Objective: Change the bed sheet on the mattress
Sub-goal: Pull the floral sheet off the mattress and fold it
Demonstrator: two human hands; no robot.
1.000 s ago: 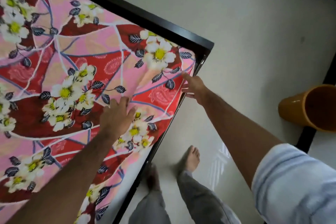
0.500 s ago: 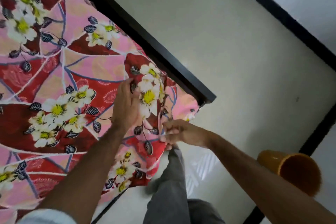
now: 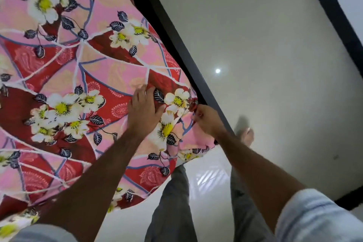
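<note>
Glossy pale floor point(image 3: 265, 45) beside the black bed frame point(image 3: 176, 45). Left hand point(image 3: 143, 112) presses flat on the floral sheet point(image 3: 88, 76); right hand point(image 3: 206, 119) pinches its corner.

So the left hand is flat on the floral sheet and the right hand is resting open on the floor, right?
Not quite. The left hand is flat on the floral sheet, but the head view shows the right hand pinching the sheet's edge beside the black bed frame.

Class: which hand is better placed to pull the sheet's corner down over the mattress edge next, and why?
The right hand. It pinches the floral sheet right at the corner beside the black bed frame, while the left hand rests on top, farther in.
</note>
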